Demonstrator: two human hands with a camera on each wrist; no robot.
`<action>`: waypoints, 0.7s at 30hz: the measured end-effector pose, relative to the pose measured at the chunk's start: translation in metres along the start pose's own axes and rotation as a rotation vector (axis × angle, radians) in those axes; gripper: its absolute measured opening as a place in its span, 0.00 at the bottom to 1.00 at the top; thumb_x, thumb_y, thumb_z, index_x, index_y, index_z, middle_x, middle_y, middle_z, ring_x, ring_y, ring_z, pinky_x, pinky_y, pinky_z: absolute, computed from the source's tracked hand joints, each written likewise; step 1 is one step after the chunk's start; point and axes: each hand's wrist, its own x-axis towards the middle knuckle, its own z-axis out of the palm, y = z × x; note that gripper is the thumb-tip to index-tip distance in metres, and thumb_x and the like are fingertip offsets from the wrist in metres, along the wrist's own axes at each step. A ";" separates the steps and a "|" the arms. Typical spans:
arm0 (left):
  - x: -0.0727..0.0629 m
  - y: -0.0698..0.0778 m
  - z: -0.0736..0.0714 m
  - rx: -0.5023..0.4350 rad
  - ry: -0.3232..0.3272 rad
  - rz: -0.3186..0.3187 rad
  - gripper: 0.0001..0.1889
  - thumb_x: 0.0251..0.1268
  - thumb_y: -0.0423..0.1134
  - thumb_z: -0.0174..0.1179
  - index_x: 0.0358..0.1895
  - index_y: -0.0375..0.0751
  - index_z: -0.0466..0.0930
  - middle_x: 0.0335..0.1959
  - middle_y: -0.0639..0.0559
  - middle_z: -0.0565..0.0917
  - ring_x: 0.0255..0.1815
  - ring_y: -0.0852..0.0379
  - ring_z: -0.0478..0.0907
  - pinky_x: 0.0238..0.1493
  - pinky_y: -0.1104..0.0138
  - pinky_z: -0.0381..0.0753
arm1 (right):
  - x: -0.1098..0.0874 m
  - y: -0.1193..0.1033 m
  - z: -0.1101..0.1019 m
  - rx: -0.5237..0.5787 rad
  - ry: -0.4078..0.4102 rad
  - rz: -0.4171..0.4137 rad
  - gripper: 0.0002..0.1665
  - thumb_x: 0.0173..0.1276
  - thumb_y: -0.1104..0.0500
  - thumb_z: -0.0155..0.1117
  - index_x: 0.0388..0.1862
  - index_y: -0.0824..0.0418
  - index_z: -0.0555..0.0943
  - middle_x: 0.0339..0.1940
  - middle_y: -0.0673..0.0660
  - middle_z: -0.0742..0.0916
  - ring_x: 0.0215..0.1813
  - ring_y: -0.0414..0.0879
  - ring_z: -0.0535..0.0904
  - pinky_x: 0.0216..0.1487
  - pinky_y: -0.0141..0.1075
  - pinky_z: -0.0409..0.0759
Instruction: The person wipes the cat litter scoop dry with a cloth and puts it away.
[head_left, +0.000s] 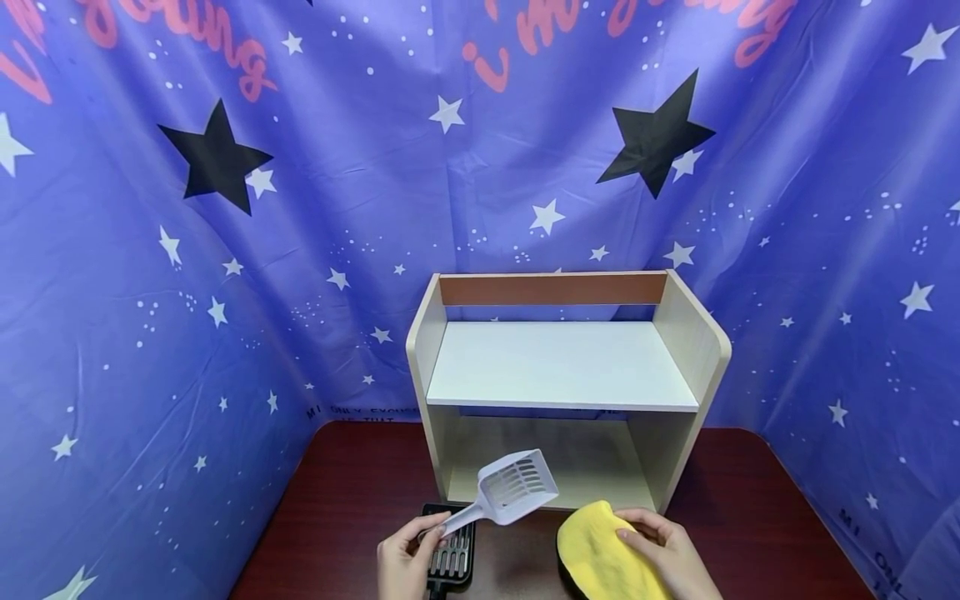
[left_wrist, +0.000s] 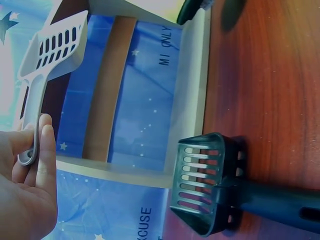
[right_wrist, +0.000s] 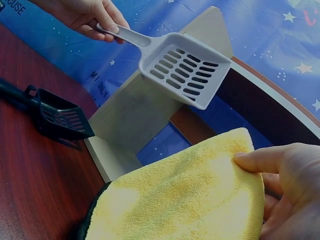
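Observation:
A pale grey slotted litter scoop (head_left: 517, 486) is held up by its handle, pinched between the thumb and fingers of my left hand (head_left: 408, 554). Its slotted head tilts up toward the shelf. My right hand (head_left: 667, 550) pinches the edge of a yellow fuzzy cloth (right_wrist: 185, 190). Under that cloth a dark round rim (right_wrist: 90, 215) peeks out; what it belongs to is mostly hidden. On the table below the left hand lies a black slotted litter scoop (left_wrist: 205, 185), untouched, its handle toward me.
A pale wooden two-tier shelf (head_left: 562, 367) stands at the back of the dark red-brown table (head_left: 337, 500). Behind and on both sides hangs a blue-purple curtain (head_left: 360, 208) with stars.

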 end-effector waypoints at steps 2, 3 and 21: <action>0.001 0.002 0.000 -0.008 0.003 -0.005 0.07 0.52 0.17 0.64 0.35 0.25 0.86 0.26 0.34 0.87 0.22 0.76 0.80 0.21 0.76 0.80 | 0.000 0.000 0.000 0.002 -0.001 0.015 0.15 0.69 0.67 0.63 0.50 0.76 0.81 0.38 0.32 0.87 0.40 0.27 0.81 0.38 0.27 0.80; 0.002 0.004 -0.001 -0.007 0.006 -0.013 0.07 0.52 0.17 0.64 0.35 0.25 0.86 0.26 0.34 0.87 0.22 0.76 0.80 0.21 0.76 0.80 | 0.000 -0.001 0.000 0.004 -0.002 0.024 0.15 0.69 0.67 0.63 0.51 0.76 0.80 0.38 0.32 0.87 0.40 0.27 0.81 0.38 0.27 0.80; 0.014 0.019 0.001 -0.032 0.023 -0.102 0.07 0.58 0.21 0.64 0.39 0.26 0.87 0.25 0.36 0.88 0.25 0.71 0.84 0.27 0.75 0.83 | -0.001 -0.001 -0.001 0.017 -0.024 0.051 0.17 0.69 0.66 0.62 0.52 0.77 0.80 0.39 0.31 0.86 0.40 0.27 0.81 0.38 0.27 0.81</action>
